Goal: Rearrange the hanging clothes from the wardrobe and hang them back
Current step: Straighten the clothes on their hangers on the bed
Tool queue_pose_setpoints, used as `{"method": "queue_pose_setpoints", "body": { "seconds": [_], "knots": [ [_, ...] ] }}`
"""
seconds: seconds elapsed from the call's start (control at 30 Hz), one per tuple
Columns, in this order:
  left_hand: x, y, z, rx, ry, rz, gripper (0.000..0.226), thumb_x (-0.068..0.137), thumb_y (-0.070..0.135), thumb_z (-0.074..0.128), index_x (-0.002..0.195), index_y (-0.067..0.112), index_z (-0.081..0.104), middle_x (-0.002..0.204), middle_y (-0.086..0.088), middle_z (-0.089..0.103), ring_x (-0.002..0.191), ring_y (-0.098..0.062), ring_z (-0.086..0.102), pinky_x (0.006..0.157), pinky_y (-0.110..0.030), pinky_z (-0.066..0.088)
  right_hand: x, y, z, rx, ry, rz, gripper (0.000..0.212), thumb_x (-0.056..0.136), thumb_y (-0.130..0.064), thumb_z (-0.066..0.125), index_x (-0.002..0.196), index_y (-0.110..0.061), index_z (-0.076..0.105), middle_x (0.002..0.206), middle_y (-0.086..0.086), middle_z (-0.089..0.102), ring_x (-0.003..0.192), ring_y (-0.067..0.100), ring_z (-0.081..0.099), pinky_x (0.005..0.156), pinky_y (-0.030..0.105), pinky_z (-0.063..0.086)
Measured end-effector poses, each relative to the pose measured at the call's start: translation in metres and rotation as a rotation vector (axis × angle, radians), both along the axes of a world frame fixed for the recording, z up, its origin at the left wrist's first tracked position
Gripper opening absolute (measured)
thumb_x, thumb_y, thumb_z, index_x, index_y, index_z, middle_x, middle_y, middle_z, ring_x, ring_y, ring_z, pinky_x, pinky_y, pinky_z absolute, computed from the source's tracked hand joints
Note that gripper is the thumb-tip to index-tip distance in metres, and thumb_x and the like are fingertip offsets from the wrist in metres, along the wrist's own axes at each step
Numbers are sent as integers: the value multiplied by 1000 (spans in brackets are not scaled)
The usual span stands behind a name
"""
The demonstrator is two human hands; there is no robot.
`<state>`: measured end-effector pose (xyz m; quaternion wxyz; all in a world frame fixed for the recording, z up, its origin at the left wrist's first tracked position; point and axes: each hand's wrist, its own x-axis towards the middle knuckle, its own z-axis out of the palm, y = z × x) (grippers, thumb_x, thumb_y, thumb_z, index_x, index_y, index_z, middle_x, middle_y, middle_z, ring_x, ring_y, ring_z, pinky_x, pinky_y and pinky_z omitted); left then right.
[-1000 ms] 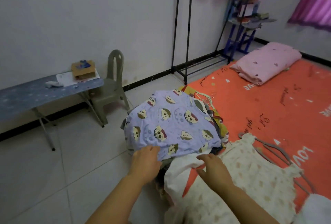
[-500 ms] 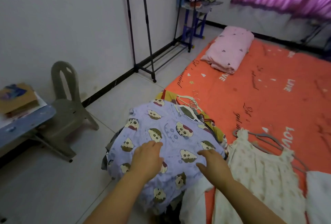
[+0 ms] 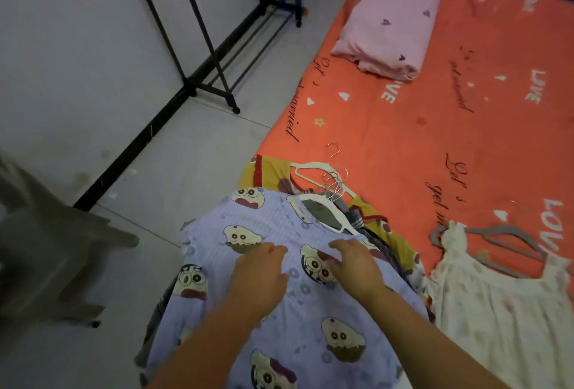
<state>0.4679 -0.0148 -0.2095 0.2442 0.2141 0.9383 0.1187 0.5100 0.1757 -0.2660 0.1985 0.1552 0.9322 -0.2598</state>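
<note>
**Hands creep up the cartoon shirt toward its hanger**

Since half a second ago both hands have slid up the cloth toward the collar, the right one farther, and the view has tipped down onto the pile.

The lilac cartoon-print shirt (image 3: 279,320) lies on top of a heap of clothes (image 3: 385,233) at the near corner of the bed (image 3: 419,127), low in the middle of the frame. Its long axis runs from the bottom edge up to the collar, where a white hanger (image 3: 337,221) sits in the neck. That hanger's hook is lost in a tangle of wire hooks (image 3: 335,182) just above.

The left hand (image 3: 261,273) rests on the chest of the shirt with fingers loosely bent, holding nothing. The right hand (image 3: 357,264) lies beside it, fingers spread and fingertips on the cloth just below the collar; it grips nothing either.

So the hanger lies straight up-frame from the right hand, which is plainly the nearer one and, I would judge, the one to take it. The clothes rack (image 3: 198,56) stands in the upper left, well apart across the floor.
</note>
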Motion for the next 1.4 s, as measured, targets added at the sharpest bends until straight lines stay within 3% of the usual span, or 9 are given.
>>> {"method": "queue_pose_setpoints", "body": {
  "seconds": [0.17,0.27,0.4,0.53,0.63,0.8,0.97,1.17,1.4],
  "knots": [
    [-40,26,-40,55,-47,-19,47,93,34,48,138,24,38,139,3,39,124,-16,42,100,-28,34,-70,23,-41,70,117,-145,46,90,-15,52,136,-15,44,127,16,51,109,33,49,78,38,45],
    [-55,34,-58,38,-69,-48,47,94,35,48,139,24,37,140,2,39,125,-16,41,101,-29,34,-94,32,-68,80,94,-206,49,91,-15,52,139,-14,40,128,15,51,112,36,47,80,41,45],
    [-65,34,-73,15,-113,-61,46,95,35,47,138,24,36,140,3,38,126,-15,40,102,-29,34,-100,37,-93,114,14,-195,32,90,-13,51,121,-7,50,116,18,54,102,34,50,69,37,40],
    [-69,32,-76,18,-117,-46,46,95,35,47,138,24,36,140,4,38,126,-13,40,103,-27,33,-93,40,-92,41,105,-268,30,89,-9,53,118,-8,58,109,17,56,100,33,51,74,37,42],
    [-69,33,-69,47,-91,-41,48,95,34,47,140,22,35,141,3,38,126,-14,40,103,-26,32,-83,37,-73,-2,239,-295,35,89,-11,56,123,-10,57,112,14,55,101,30,52,76,35,42],
    [-68,37,-40,210,30,4,52,93,29,50,141,16,34,141,-3,41,128,-17,38,105,-27,30,-47,12,-24,-22,413,-187,27,89,-12,58,116,-11,59,107,9,53,85,26,56,60,31,41],
    [-57,29,-5,231,216,-47,54,89,26,58,140,19,40,140,-3,44,129,-20,38,108,-36,31,-8,-27,32,-65,521,-142,22,86,-7,61,107,-9,65,98,8,58,75,23,58,51,30,43],
    [-31,-7,45,293,332,-131,39,90,24,57,129,26,54,121,4,61,118,-17,50,107,-43,26,46,-56,101,-49,627,-196,26,86,-7,58,111,-13,64,99,4,54,81,19,54,61,35,45],
    [32,-46,113,646,309,-294,33,81,3,66,112,14,67,101,-6,68,95,-29,61,84,-42,47,138,-103,172,136,772,-305,29,85,-8,60,114,-14,63,101,6,57,87,23,56,69,36,49]
  ]
}}
